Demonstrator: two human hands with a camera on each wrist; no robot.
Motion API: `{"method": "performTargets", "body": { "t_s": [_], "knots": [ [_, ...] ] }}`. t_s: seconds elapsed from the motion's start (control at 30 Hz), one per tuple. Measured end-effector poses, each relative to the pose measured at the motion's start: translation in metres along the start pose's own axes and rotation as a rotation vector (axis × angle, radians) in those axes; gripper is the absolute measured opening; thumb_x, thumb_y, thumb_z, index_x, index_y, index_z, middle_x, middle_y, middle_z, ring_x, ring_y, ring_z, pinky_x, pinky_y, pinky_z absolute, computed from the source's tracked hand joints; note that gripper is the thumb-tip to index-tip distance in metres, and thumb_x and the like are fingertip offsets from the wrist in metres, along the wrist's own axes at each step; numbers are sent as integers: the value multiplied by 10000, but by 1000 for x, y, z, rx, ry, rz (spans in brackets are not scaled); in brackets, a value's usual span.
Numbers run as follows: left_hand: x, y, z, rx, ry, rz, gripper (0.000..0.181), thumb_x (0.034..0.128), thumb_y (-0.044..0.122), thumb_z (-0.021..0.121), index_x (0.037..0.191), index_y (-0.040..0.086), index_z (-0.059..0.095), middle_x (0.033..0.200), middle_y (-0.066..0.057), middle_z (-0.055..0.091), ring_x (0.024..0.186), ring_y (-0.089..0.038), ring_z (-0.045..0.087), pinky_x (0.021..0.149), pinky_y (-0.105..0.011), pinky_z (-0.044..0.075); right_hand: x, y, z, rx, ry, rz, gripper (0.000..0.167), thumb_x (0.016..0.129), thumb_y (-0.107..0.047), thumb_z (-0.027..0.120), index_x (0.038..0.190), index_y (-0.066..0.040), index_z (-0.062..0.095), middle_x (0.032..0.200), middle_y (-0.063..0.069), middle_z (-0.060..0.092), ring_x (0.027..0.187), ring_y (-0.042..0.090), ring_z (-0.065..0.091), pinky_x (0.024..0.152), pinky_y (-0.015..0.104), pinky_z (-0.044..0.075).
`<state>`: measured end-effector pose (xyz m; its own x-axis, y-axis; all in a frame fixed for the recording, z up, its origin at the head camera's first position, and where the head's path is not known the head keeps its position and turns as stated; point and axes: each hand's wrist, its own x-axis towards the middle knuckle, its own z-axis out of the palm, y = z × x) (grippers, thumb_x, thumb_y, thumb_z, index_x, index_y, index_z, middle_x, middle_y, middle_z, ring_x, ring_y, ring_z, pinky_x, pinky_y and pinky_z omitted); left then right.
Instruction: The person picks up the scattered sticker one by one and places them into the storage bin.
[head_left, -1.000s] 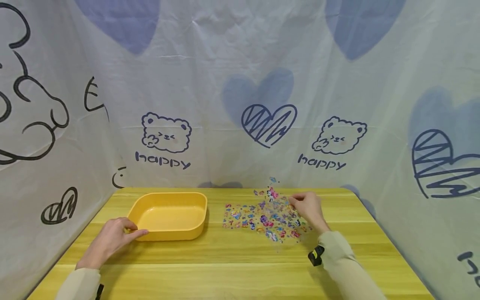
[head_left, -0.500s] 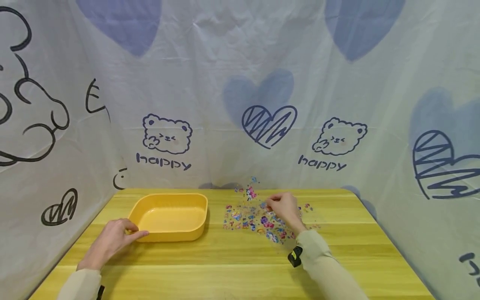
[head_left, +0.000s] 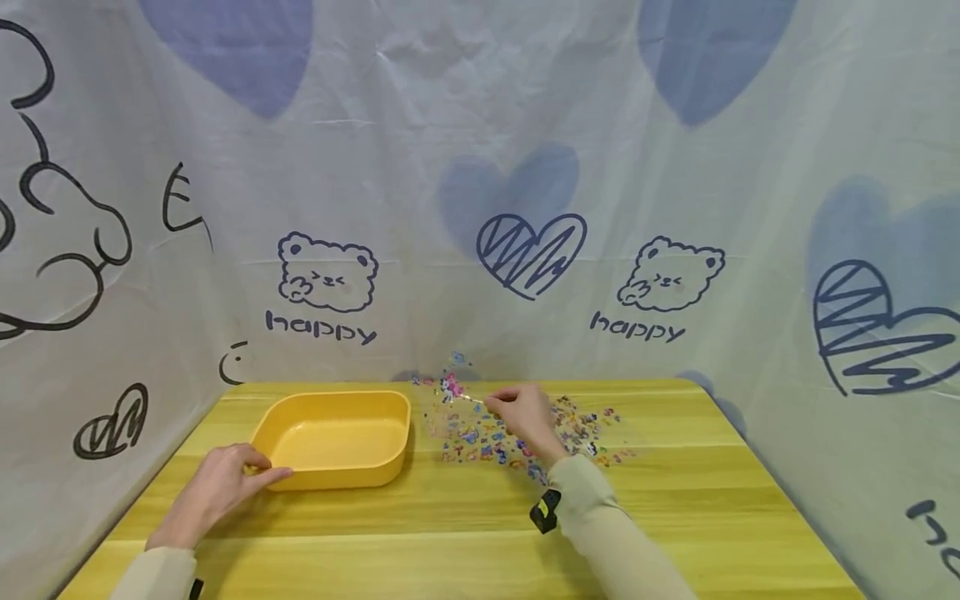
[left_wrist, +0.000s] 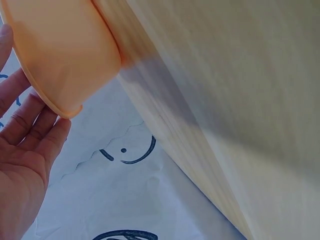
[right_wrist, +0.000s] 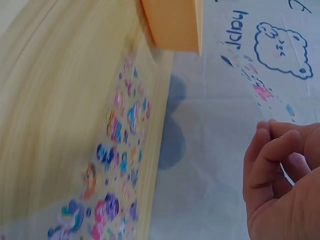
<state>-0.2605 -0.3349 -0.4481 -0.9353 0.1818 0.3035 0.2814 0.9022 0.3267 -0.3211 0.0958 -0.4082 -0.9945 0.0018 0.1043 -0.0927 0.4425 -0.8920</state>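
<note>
A yellow plastic tub (head_left: 337,442) stands on the left of the table. My left hand (head_left: 213,496) holds its near left corner, thumb along the front rim; in the left wrist view the fingertips (left_wrist: 62,127) touch the tub's rim. Between thumb and fingers my right hand (head_left: 525,417) pinches the edge of a clear sheet of small pony stickers (head_left: 452,387), raised above the table and reaching left toward the tub. In the right wrist view, that held sticker sheet (right_wrist: 262,92) is nearly see-through. Below the right hand lie more colourful pony stickers (right_wrist: 105,155) on the table.
The wood-grain table (head_left: 420,550) runs back to a white cloth (head_left: 442,83) printed with hearts, bears and the word happy. Cloth also hangs at both sides. Stickers on the table spread to the right of the tub.
My right hand has moved left with the pinched sticker sheet, toward the tub, uncovering stickers on the right of the table. The left hand stays at the tub's corner.
</note>
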Motion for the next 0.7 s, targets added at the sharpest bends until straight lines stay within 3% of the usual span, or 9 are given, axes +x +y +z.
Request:
{"method": "performTargets", "body": {
  "t_s": [0.2,0.43,0.7],
  "knots": [
    [0,-1,-1,-3,12,11,390,821,451,762,830,61,775,841,-70,733,775,-214,641,730,-462,532,-1,-11,19,54,-43,17,99,871,-170,715,902,-98,776,802,69,731,548,113,550,510,303,476],
    [-2,-1,-2,-1,-19,-23,422,824,488,745,841,68,779,849,-58,732,782,-199,633,744,-468,528,-6,-22,41,96,-122,-16,137,909,-146,666,902,-65,777,770,106,733,524,116,564,451,242,431],
    [-1,-1,-1,3,-11,-3,406,830,469,747,849,65,779,868,-80,735,800,-238,651,755,-480,532,-8,-35,69,142,-124,16,119,888,-83,665,888,-37,775,715,67,723,568,109,628,476,254,504]
  ]
}}
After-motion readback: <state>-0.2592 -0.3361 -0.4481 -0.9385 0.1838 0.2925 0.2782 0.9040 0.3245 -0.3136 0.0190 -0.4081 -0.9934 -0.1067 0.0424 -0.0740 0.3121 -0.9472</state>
